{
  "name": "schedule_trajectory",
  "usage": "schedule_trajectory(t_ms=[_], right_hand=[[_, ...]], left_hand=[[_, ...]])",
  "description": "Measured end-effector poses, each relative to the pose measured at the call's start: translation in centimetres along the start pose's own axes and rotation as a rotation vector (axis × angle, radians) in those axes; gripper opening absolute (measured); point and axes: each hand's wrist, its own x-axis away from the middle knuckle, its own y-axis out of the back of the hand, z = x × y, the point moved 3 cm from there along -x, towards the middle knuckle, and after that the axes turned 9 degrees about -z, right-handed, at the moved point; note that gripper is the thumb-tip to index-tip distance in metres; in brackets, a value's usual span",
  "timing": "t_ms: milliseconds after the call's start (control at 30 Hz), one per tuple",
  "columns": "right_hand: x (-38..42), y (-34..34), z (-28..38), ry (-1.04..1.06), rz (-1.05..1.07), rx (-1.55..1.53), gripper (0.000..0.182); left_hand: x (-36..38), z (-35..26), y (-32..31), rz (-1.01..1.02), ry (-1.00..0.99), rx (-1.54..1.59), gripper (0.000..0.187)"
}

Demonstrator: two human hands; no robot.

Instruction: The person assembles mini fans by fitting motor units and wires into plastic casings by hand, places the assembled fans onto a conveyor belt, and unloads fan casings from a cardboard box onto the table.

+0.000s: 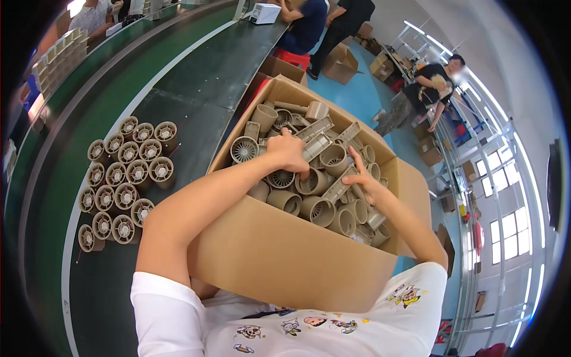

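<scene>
An open cardboard box (291, 250) in front of me is heaped with beige plastic fan housings (318, 211), round tubes with a flat rectangular arm; some show a spoked grille. My left hand (286, 152) reaches in over the left side, its fingers curled down on a beige housing (317, 146) near the middle of the heap. Part of its grip is hidden among the pieces. At the right side of the heap is my right hand (369, 181), thumb and forefinger spread apart. Its thumb touches the flat arm of another housing (338, 189), while its lower fingers are partly hidden.
On the dark workbench (196, 122) at left stand several rows of round fan units (126, 196) with thin wires. A green conveyor (134, 77) runs beyond them. People sit and stand farther back, one beside a shelf rack. Another open carton (340, 62) rests on the blue floor.
</scene>
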Motion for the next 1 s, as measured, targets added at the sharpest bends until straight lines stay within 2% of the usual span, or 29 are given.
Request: schedule_trajectory(t_ms=[33, 100, 133, 200, 267, 333, 500, 667, 800, 967, 1000], right_hand=[[-0.4, 0.4, -0.4, 0.072, -0.009, 0.063, 0.103], [-0.2, 0.0, -0.2, 0.006, 0.075, -0.077, 0.096], [0.9, -0.8, 0.8, 0.030, -0.044, -0.034, 0.092], [-0.5, -0.3, 0.1, 0.003, 0.077, -0.116, 0.091], [-1.0, -0.1, 0.2, 0.024, 0.110, -0.104, 0.092], [-0.8, -0.4, -0.2, -0.147, 0.158, -0.181, 0.092], [-3.1, 1.0, -2.0, -0.304, 0.159, -0.182, 0.086], [-3.3, 1.1, -2.0, -0.171, 0.174, -0.158, 0.079], [-3.3, 0.8, -2.0, -0.062, 0.162, -0.181, 0.076], [-3.0, 1.1, -1.5, -0.039, 0.170, -0.157, 0.079], [-3.6, 1.9, -2.2, -0.044, 0.102, -0.141, 0.078]], left_hand=[[0.0, -0.1, 0.1, 0.007, -0.001, 0.004, 0.076], [0.3, -0.3, 0.3, 0.000, -0.008, 0.033, 0.075], [0.2, -0.3, 0.2, -0.027, 0.001, 0.041, 0.075], [0.1, -0.3, 0.4, -0.032, 0.016, 0.050, 0.075], [0.1, -0.2, 0.5, -0.024, 0.017, 0.065, 0.075], [-0.4, 0.1, 0.0, 0.002, 0.030, 0.058, 0.077], [-0.7, 0.6, 0.0, 0.029, 0.046, 0.086, 0.081], [-0.8, 0.6, -0.3, 0.012, 0.052, 0.082, 0.085], [-0.7, 0.7, 0.0, -0.012, 0.053, 0.108, 0.080], [-0.2, 0.3, 0.7, -0.034, 0.046, 0.115, 0.074], [-0.2, 0.2, 0.8, -0.035, 0.039, 0.117, 0.076]])
